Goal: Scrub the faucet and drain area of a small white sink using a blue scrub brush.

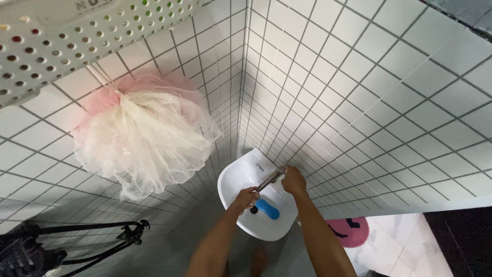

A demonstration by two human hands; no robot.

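Observation:
A white corner sink hangs where two white-tiled walls meet. A chrome faucet slants over the bowl. My right hand grips the faucet's upper end near the wall. My left hand has its fingers curled around the spout's lower end, just above the dark drain. A blue oblong object lies in the bowl, close to my left hand.
A cream and pink mesh bath pouf hangs on the left wall under a white perforated basket. A black tripod stands at the lower left. A pink mat lies on the floor to the right, and my bare foot is below the sink.

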